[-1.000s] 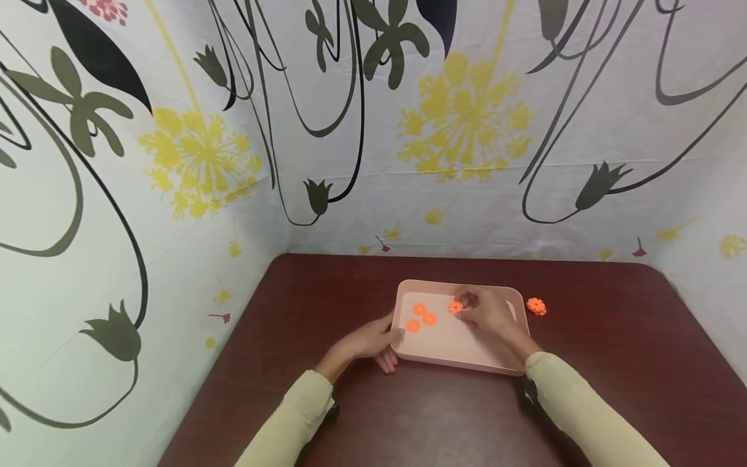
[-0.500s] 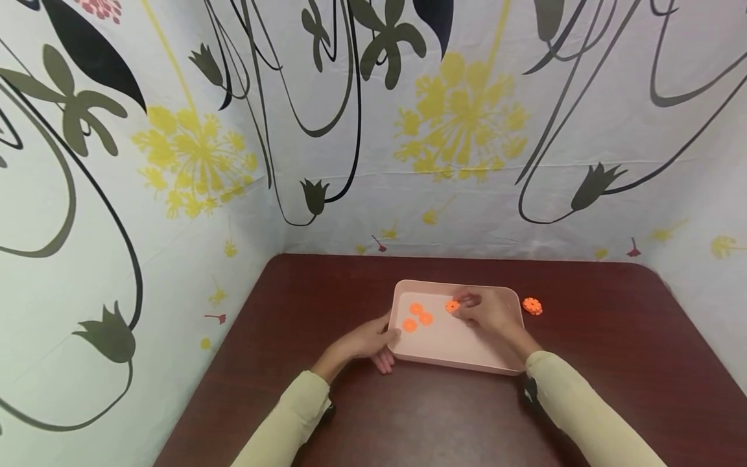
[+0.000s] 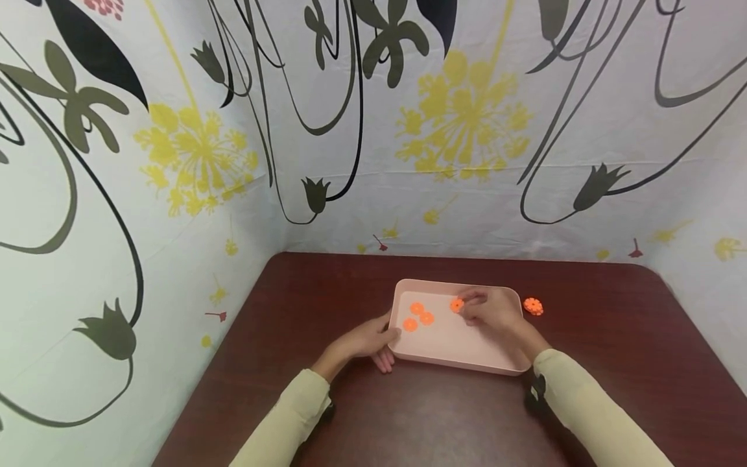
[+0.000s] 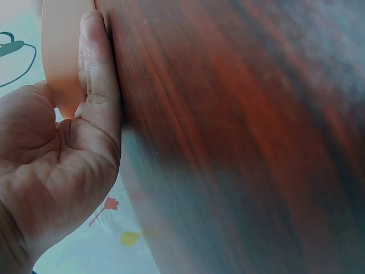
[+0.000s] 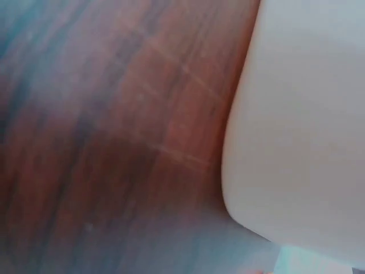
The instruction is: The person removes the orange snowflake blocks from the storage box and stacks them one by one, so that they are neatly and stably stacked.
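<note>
A pale pink rectangular tray (image 3: 455, 360) lies on the dark wood table. My left hand (image 3: 363, 338) grips its left end, thumb over the rim and fingers below; the left wrist view shows the palm (image 4: 63, 160) beside the tray's edge (image 4: 60, 51). Inside the tray, several small orange flower-shaped discs (image 3: 410, 325) lie at the left. My right hand (image 3: 493, 312) reaches over the tray, thumb and fingertips pinching another orange flower-shaped disc (image 3: 457, 305) near the far side. In the right wrist view only the tray's corner (image 5: 296, 142) shows; the hand is out of it.
A small cluster of orange flower-shaped discs (image 3: 533, 306) sits on the table (image 3: 408, 415), just right of the tray. Behind the table and to its left hangs a white cloth (image 3: 373, 194) printed with flowers.
My right hand and the disc at its fingertips have shifted slightly right over the tray. My left hand keeps its hold on the tray, and the other discs stay in place.
</note>
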A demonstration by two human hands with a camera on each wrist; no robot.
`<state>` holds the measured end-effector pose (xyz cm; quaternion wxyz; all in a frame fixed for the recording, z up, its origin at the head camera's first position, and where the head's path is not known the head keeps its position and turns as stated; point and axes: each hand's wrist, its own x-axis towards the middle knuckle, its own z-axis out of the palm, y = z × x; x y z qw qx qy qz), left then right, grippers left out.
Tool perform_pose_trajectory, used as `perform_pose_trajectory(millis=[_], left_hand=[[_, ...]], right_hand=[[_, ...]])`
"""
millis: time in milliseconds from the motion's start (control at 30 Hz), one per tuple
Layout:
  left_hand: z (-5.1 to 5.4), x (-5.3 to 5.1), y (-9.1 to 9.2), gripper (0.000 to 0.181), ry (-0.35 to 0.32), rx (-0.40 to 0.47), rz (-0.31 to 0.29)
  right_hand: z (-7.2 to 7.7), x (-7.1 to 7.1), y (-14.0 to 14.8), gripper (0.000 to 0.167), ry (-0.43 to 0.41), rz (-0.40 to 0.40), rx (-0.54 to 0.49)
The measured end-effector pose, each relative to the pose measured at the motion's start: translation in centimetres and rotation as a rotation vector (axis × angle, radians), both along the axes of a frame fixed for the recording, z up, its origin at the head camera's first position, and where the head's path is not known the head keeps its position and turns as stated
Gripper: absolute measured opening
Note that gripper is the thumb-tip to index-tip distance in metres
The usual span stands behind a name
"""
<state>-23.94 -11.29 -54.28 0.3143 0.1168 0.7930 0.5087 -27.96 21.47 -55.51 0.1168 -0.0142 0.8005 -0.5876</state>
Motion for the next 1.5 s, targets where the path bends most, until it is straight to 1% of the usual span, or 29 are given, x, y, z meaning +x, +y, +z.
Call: perform_pose_trajectory(millis=[233,367,500,700,800,1000,1067,1167,1333,1500], left_hand=[[0.0,-0.1,0.0,0.07,0.002,-0.021,-0.002],[0.0,-0.1,-0.1,0.07,-0.003,-0.022,0.003],[0.0,0.1,-0.1,0.07,-0.002,-0.02,0.015],[0.1,0.2,0.0,0.069,0.013,-0.019,0.023],[0.0,0.1,0.1,0.069,0.012,-0.016,0.023],[-0.2,0.1,0.0,0.069,0.012,-0.008,0.024],[-0.3,0.1,-0.1,0.069,0.013,-0.02,0.029],[-0.3,0.2,-0.1,0.07,0.017,-0.032,0.038],[-0.2,0.3,-0.2,0.07,0.028,-0.028,0.042],[-0.2,0.3,0.0,0.069,0.029,-0.025,0.038]], right_hand=[[-0.1,0.1,0.4,0.046,-0.063,-0.001,-0.152],[0.0,0.2,0.4,0.047,-0.089,-0.024,-0.223],[0.8,0.7,0.6,0.049,-0.108,-0.035,-0.262],[2.6,1.6,1.8,0.057,-0.147,-0.003,-0.354],[3.2,2.0,2.7,0.056,-0.151,-0.003,-0.386],[4.2,2.9,4.9,0.037,-0.158,-0.014,-0.458],[4.2,3.1,5.5,0.031,-0.15,-0.019,-0.48],[4.1,3.3,6.5,0.027,-0.137,-0.033,-0.494],[3.7,3.6,8.5,0.025,-0.117,-0.074,-0.503],[3.3,3.9,10.7,0.025,-0.108,-0.14,-0.507]])
